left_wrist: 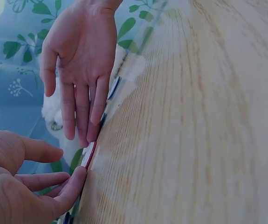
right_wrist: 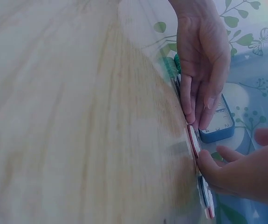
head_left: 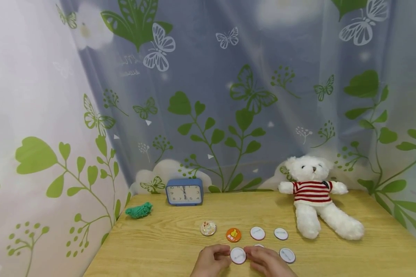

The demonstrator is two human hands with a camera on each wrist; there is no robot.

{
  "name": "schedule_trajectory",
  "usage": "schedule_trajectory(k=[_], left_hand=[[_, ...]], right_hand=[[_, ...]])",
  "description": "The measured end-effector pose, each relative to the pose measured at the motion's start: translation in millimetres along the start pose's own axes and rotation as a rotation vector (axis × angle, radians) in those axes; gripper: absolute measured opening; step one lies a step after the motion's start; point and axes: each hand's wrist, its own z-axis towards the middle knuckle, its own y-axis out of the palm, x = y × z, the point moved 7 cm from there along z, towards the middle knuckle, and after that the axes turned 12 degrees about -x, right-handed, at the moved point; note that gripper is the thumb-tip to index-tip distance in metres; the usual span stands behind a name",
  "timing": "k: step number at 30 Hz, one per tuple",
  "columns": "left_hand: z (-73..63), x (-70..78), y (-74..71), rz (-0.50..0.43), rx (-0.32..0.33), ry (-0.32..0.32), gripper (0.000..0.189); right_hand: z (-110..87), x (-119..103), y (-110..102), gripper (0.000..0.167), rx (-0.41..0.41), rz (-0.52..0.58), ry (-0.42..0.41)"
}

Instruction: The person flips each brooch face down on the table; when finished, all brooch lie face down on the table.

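A round pin badge lies on the wooden table with its white back and pin upward. My left hand touches its left edge with fingertips, and my right hand is at its right edge. Seen from the left wrist, the badge shows a red rim between the two hands, whose fingers are mostly straight. The right wrist view has the same badge edge-on, low on the tabletop. Behind my right fingers, another white-backed badge is partly hidden.
Beyond the hands lie a pale patterned badge, an orange badge and white-backed badges. Farther back are a green bundle, a blue clock and a white teddy bear against a printed curtain.
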Motion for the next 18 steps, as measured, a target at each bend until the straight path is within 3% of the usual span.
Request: schedule_trajectory(k=[11,18], left_hand=[[0.4,1.7,0.0,0.007,0.003,-0.002,0.028],[1.8,6.4,-6.4,-0.014,0.005,0.040,0.029]], right_hand=[[-0.5,-2.3,-2.6,0.060,-0.025,0.014,0.008],[2.5,-9.8,-9.1,0.057,0.004,0.005,-0.038]])
